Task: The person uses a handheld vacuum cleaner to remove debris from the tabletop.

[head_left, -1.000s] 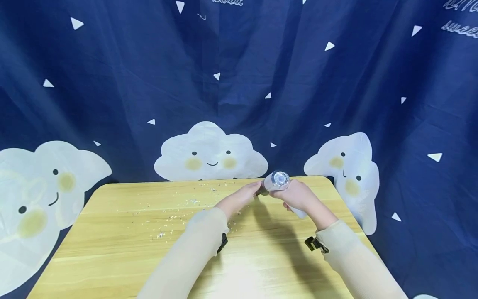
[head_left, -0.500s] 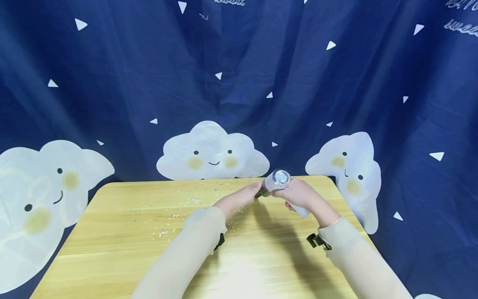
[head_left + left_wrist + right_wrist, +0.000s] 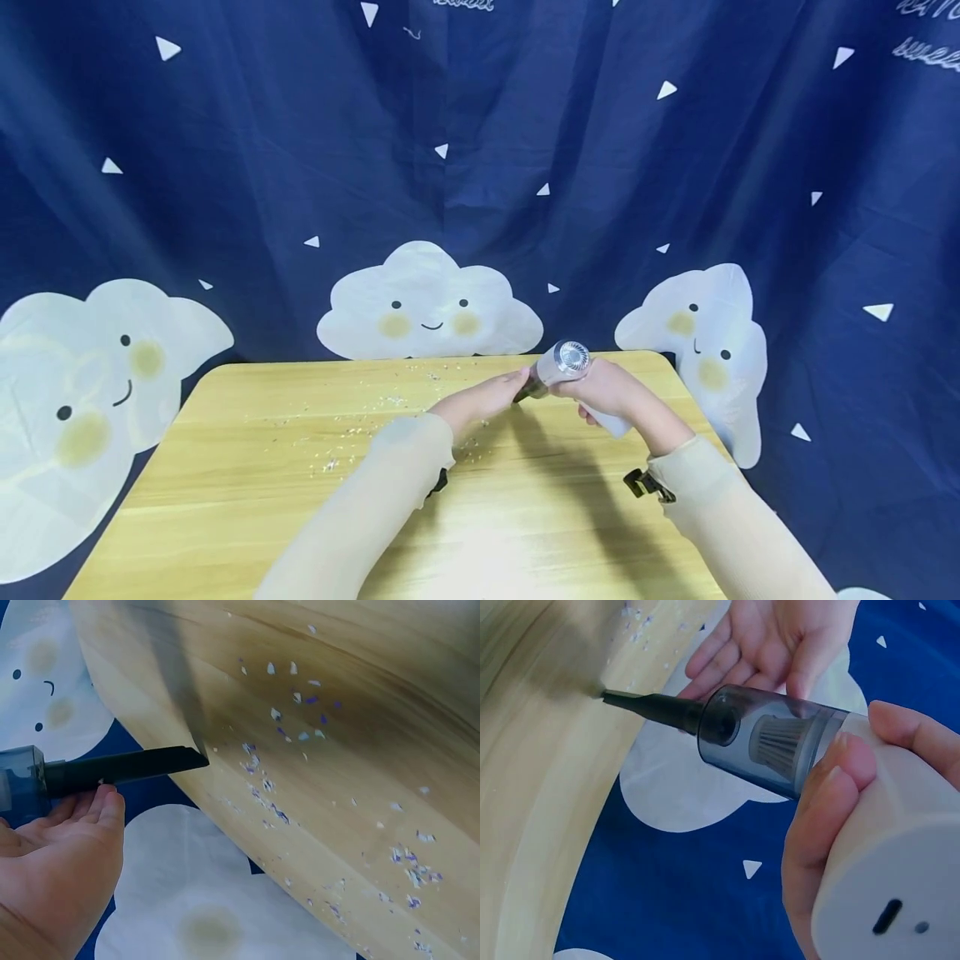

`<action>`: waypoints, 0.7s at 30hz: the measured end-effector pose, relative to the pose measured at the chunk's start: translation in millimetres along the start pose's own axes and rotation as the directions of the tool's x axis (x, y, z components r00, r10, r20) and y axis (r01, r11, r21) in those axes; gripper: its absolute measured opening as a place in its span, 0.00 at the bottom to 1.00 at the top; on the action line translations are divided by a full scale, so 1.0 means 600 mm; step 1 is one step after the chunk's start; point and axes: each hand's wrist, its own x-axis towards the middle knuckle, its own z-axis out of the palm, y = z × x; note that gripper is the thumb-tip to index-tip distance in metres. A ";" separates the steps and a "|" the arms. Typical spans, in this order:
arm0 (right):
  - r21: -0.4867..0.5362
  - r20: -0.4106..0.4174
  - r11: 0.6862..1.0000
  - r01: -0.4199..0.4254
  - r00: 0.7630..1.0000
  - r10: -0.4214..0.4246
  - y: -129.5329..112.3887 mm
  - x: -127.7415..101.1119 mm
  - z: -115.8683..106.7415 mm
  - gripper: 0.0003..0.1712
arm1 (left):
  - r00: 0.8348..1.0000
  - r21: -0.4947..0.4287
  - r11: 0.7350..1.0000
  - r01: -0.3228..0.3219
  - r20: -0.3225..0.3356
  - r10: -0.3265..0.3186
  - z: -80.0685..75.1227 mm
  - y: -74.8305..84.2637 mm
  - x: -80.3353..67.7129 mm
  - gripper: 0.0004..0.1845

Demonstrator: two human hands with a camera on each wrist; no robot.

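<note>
My right hand [image 3: 609, 390] grips a small white handheld vacuum cleaner [image 3: 557, 367] with a clear dust cup [image 3: 761, 742] and a filter inside. Its black crevice nozzle [image 3: 127, 763] slants down, the tip at the table surface near scattered paper bits. My left hand [image 3: 482, 400] is beside the front of the vacuum. In the left wrist view its fingertips touch the underside of the nozzle. The right wrist view shows its fingers [image 3: 727, 664] extended, palm turned toward the dust cup. Small white and purple paper scraps [image 3: 412, 866] lie in loose clusters left of the nozzle.
The wooden table [image 3: 225, 500] has rounded far corners. Behind it hangs a dark blue curtain [image 3: 480, 108] with white clouds and triangles, close to the far edge. Black wrist straps [image 3: 648, 485] sit at the sleeve cuffs.
The vacuum has shifted slightly right, with the right hand still gripping it. The left hand stays by the nozzle. The head view has turned a little to the left.
</note>
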 end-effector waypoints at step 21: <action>0.105 0.045 0.994 0.020 0.999 -0.025 -0.005 0.002 0.006 0.23 | 0.999 0.087 0.995 -0.050 -0.003 0.051 -0.006 -0.013 -0.006 0.37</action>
